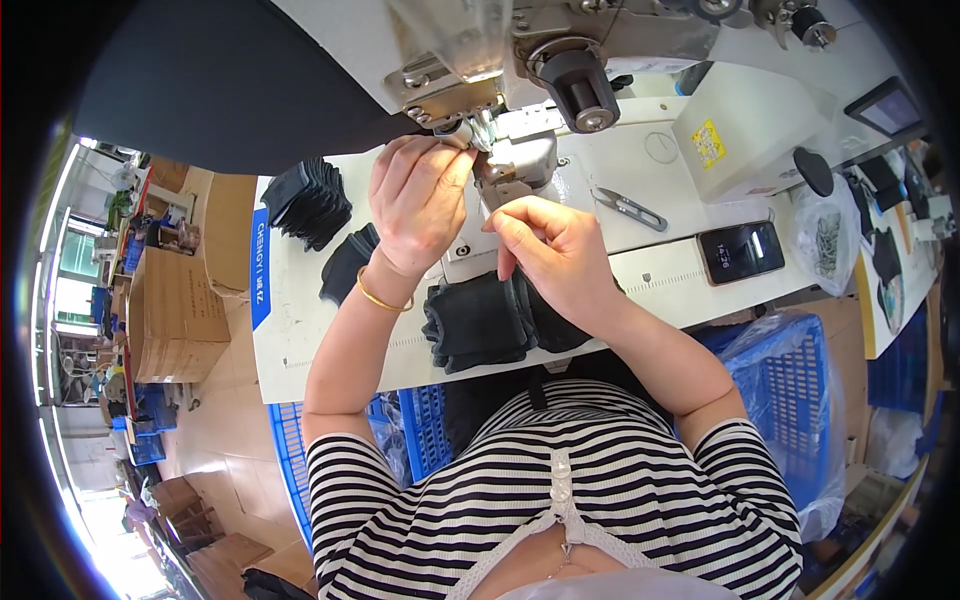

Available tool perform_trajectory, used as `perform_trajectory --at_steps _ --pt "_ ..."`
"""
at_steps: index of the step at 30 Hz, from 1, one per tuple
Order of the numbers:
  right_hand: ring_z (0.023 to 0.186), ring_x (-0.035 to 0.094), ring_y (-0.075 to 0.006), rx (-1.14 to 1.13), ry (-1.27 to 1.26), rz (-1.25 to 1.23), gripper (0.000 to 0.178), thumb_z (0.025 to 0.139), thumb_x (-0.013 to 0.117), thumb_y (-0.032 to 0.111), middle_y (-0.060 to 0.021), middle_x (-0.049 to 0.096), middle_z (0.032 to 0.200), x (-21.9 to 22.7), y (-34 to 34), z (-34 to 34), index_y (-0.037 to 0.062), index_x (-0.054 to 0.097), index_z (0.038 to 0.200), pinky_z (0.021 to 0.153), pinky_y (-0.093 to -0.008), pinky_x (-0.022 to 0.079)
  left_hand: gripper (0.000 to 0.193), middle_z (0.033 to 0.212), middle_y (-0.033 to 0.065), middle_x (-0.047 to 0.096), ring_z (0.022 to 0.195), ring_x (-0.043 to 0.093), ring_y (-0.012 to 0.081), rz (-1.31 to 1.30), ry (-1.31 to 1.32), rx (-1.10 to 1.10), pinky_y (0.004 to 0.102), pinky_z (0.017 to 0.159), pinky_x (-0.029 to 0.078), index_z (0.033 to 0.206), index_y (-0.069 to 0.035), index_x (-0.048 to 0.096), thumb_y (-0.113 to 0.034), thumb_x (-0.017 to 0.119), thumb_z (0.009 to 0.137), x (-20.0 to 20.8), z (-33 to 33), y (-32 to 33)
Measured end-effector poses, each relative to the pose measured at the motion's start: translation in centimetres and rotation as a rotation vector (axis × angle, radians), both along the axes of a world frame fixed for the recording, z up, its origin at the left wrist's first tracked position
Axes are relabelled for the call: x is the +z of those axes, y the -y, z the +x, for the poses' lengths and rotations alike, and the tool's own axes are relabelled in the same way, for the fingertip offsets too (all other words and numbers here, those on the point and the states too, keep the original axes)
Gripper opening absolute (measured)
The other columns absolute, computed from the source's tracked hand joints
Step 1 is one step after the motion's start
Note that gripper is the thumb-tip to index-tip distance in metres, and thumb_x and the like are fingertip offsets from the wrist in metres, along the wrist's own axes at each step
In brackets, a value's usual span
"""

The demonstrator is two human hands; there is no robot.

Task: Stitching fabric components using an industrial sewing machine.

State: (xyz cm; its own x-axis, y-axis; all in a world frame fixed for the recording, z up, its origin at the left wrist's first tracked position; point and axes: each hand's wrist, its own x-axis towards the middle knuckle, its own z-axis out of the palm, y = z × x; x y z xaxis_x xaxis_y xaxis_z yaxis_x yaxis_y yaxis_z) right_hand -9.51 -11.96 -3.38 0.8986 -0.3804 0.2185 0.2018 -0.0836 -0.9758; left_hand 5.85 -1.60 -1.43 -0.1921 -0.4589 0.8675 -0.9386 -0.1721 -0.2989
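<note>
My left hand (420, 200) sits at the far edge of the white table (300, 330), fingers curled and pinched right under the presser foot (480, 130) of the sewing machine (520, 50). I cannot make out what they pinch; whatever it is lies hidden beneath my knuckles. My right hand (555, 250) is just to the right and a little nearer, thumb and forefinger closed in a fine pinch close to the machine's base, though what is between them is too small to tell. The near stack of black fabric pieces (480, 320) lies under my right wrist, touching it, at the near edge of the table.

The worst risk, as I judge it, is my left fingertips: they are so close to the needle area that a push too far forward could put a finger under it. My right wrist leaning on the stack could drag the top pieces off the near edge into the blue crate (790, 370) below. Another stack of black pieces (310, 200) fans out at far left, near the table's edge, and a nudge from my left forearm could tip it. The thread snips (630, 208) lie to the right, apart from my hand, and the phone (742, 250) beyond them; a careless reach could knock either.
</note>
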Motion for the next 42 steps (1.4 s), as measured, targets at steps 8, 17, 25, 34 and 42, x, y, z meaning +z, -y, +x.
perform_trajectory --at_steps 8,17,25,34,42 --pt "0.057 0.053 -0.0023 0.074 -0.069 -0.008 0.019 0.099 0.057 0.012 -0.0014 0.064 0.065 -0.5 0.2 -0.8 -0.0014 0.068 0.094 0.050 -0.0188 0.036 0.022 0.089 0.0049 0.066 0.086 0.064 0.0224 0.005 0.016 0.004 0.0375 0.082 0.053 0.086 0.000 0.071 0.001 0.072 0.064 0.1 0.1 0.0" --pt "0.080 0.063 -0.0280 -0.325 0.066 -0.598 0.020 0.085 0.071 0.019 -0.0108 0.065 0.088 -4.4 2.6 -2.8 0.0020 0.069 0.094 0.070 -0.0368 0.050 0.043 0.102 0.0096 0.062 0.094 0.060 0.0278 -0.112 -0.303 0.074 0.0406 0.087 0.044 0.106 -0.002 0.062 0.002 0.073 0.065 -2.9 -0.5 0.0" --pt "0.105 0.053 -0.0322 -0.395 -0.229 -0.931 0.063 0.075 0.082 0.029 -0.0140 0.054 0.110 -9.1 3.5 -4.8 -0.0067 0.058 0.122 0.089 -0.0427 0.043 0.044 0.105 0.0134 0.059 0.093 0.058 0.0326 0.053 -0.406 0.196 0.0421 0.082 0.046 0.112 -0.002 0.062 0.010 0.061 0.069 -3.5 0.1 -1.4" --pt "0.104 0.053 -0.0302 -0.412 -0.167 -0.902 0.060 0.076 0.081 0.029 -0.0122 0.055 0.110 -9.6 3.5 -5.0 -0.0034 0.060 0.121 0.090 -0.0421 0.040 0.041 0.108 0.0091 0.060 0.097 0.057 0.0290 0.546 -0.396 0.731 0.0403 0.087 0.044 0.121 -0.003 0.064 -0.002 0.063 0.079 -8.7 2.0 -18.6" --pt "0.098 0.055 -0.0269 -0.496 -0.040 -1.094 0.045 0.076 0.078 0.018 -0.0097 0.057 0.105 -9.2 2.8 -5.0 0.0008 0.064 0.115 0.082 -0.0403 0.040 0.049 0.122 0.0164 0.057 0.110 0.055 0.0340 0.521 -0.691 0.162 0.0432 0.094 0.043 0.125 -0.003 0.061 -0.016 0.075 0.079 -6.4 -5.2 -9.4"
